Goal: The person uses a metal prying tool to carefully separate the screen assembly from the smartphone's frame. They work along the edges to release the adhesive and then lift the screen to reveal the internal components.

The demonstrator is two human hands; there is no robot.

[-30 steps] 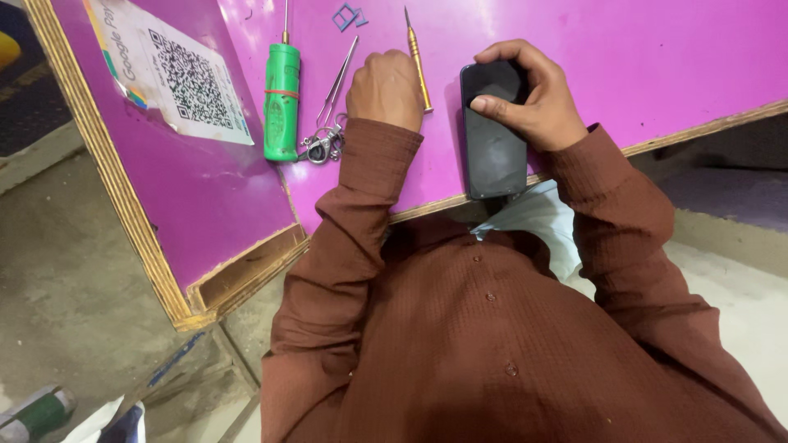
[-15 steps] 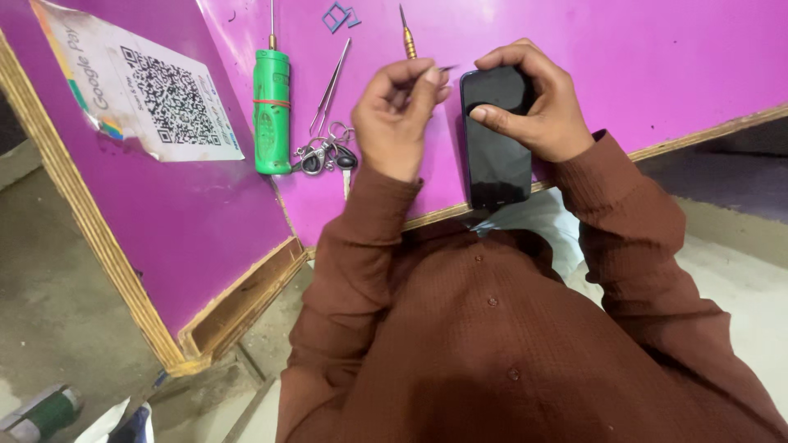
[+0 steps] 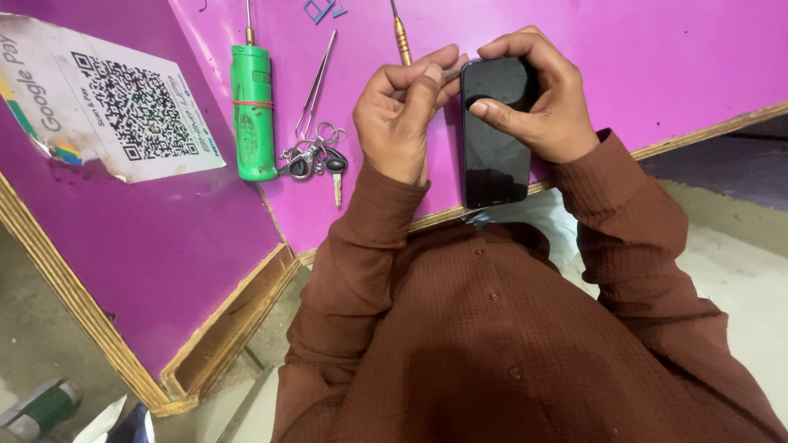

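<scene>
The right hand (image 3: 533, 98) held the flat black phone (image 3: 494, 131) at the pink table's (image 3: 657, 57) edge. The left hand (image 3: 402, 115) pinched a thin metal tool (image 3: 451, 74) against its side. This looked like opening it; next needs gentle prying.

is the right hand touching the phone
Touching. The head view shows the right hand wrapped around the top of the dark phone, fingers on its far edge and thumb pressed on the screen.
</scene>
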